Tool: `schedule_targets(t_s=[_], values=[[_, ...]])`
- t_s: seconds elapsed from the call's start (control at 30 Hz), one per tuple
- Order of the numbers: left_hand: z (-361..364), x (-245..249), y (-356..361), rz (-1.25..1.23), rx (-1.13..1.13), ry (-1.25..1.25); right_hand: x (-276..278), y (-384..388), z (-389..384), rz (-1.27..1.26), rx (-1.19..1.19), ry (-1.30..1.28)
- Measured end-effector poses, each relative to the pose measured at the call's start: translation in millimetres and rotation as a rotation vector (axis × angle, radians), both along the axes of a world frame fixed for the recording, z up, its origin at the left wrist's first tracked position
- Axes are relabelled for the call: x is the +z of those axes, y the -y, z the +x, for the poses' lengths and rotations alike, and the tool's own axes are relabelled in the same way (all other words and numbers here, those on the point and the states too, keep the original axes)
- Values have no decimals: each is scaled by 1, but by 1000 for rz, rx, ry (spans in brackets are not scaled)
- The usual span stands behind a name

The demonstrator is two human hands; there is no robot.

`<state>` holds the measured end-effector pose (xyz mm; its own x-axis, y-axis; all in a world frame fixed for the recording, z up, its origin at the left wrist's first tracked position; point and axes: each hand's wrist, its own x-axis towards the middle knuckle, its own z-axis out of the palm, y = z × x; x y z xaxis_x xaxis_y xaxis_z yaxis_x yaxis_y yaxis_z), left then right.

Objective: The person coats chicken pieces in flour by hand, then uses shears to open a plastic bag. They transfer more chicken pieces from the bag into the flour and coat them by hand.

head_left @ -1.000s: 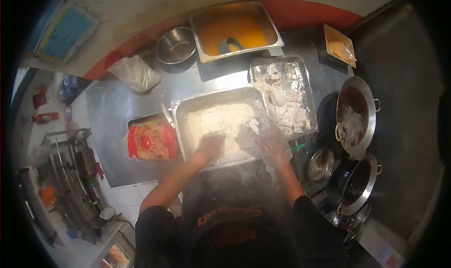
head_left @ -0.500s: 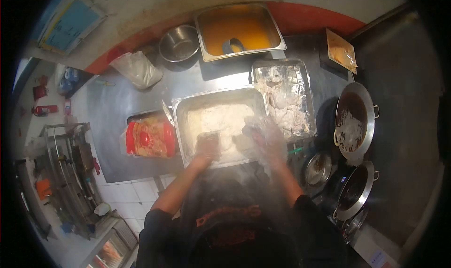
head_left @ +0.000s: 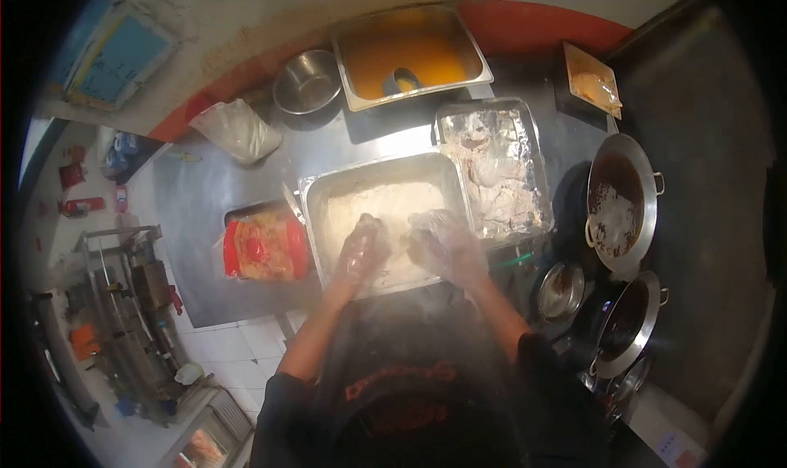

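A deep rectangular metal pan (head_left: 305,191) holds pale flour (head_left: 392,199). Both hands are inside it, a short gap apart and coated with white powder. My left hand (head_left: 361,251) is over the left part of the flour, its fingers curled inward; whether it holds anything is hidden. On the right side of the pan is my right hand (head_left: 447,247), in a clear, flour-dusted glove, its fingers bent toward the left hand and blurred. Right of the pan, a foil-lined tray (head_left: 533,132) bears floured pieces (head_left: 500,185).
Behind stand a metal bowl (head_left: 308,87) and a pan of orange liquid (head_left: 443,46). A white bag (head_left: 236,132) and a red-and-clear package (head_left: 266,248) are on the left. Two dark-filled woks (head_left: 648,222), (head_left: 627,324) stand at right.
Both hands have lifted slightly from the flour and turned their fingers toward each other. The right hand has moved a little left. The view has shifted slightly.
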<state>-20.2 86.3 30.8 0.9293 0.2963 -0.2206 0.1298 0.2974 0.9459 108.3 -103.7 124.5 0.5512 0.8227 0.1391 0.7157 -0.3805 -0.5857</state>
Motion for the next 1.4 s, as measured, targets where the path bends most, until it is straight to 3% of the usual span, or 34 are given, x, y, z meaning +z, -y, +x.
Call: schedule_targets(t_s=[0.03, 0.07, 0.13, 0.17, 0.23, 0.3, 0.33, 0.4, 0.47, 0.5, 0.53, 0.57, 0.6, 0.63, 0.67, 0.8, 0.83, 0.87, 0.9, 0.93, 0.97, 1.0, 1.03, 1.1, 1.13, 1.17, 1.2, 1.23, 1.3, 1.37, 1.4], values=[[2, 0, -5, 58, -39, -31, -11, -1, 1, 53, 24, 112], [9, 1, -8, -62, 9, -48, -19, -5, 9, 113, 51, 239], [8, 19, 0, -320, 110, -110, 2, -14, 3, 112, -155, -308], [1, 24, 1, -235, 91, -71, 0, -16, 1, 94, -265, -532], [2, 26, -9, -78, 54, -39, -4, -17, 8, 51, -374, -691], [6, 19, -17, 23, 14, -181, -10, -7, 9, -58, -342, -483], [18, 41, -13, 208, -82, -244, -11, 2, 5, -135, -312, -326], [39, 86, -5, 597, -280, -348, -1, 20, 15, -313, -111, 249], [19, 55, 22, -531, 82, 169, 50, 3, 17, 17, -170, 305], [37, 101, 18, -515, -98, 139, 82, -6, 19, 187, -195, 313], [48, 85, 26, -352, -157, 203, 79, 3, 29, 314, -216, 276], [59, 103, 26, -387, -231, 248, 76, 12, 40, 442, -229, 243], [71, 122, 25, -422, -306, 290, 64, 13, 40, 475, -467, 60], [75, 113, 31, -276, -292, 406, 79, 3, 34, 456, -594, -112], [79, 105, 36, -132, -260, 516, 71, 11, 43, 495, -568, -242], [65, 84, 21, -419, -154, 651, 72, -5, 30, 421, -402, -142], [53, 73, 9, -716, -92, 970, 73, -18, 20, 407, -400, -111], [28, 60, -7, -165, 92, 739, 74, -31, 12, 332, -308, -105], [-2, 50, -27, 75, 192, 577, 74, -44, 4, 255, -217, -99], [-35, 38, -55, 554, 306, 333, 52, -48, -3, 103, -89, 170], [-75, 23, -87, 1315, 367, -74, 30, -52, -10, -2, 29, 454], [-115, 4, -114, 1674, 420, -347, 25, -71, -25, -40, 136, 484], [-151, -17, -143, 1821, 470, -502, 20, -91, -40, -74, 244, 509], [-215, -54, -196, 1179, 595, -417, 36, -158, -81, 97, 335, 30], [-226, -54, -213, 1055, 647, -220, 13, -173, -94, 159, 374, 44], [-236, -53, -230, 929, 678, -23, 3, -193, -114, -41, 274, -146], [-234, -41, -244, 909, 653, -49, -5, -209, -129, -234, 159, -337], [-233, -27, -257, 890, 628, -76, -15, -218, -135, -258, 111, -244], [-244, -6, -287, 1102, 410, -538, -35, -237, -149, -297, 36, -69], [-245, -27, -300, 1240, 406, -466, -70, -245, -155, -401, 76, 345], [-241, -23, -303, 1312, 406, -431, -74, -250, -159, -437, 52, 377]])
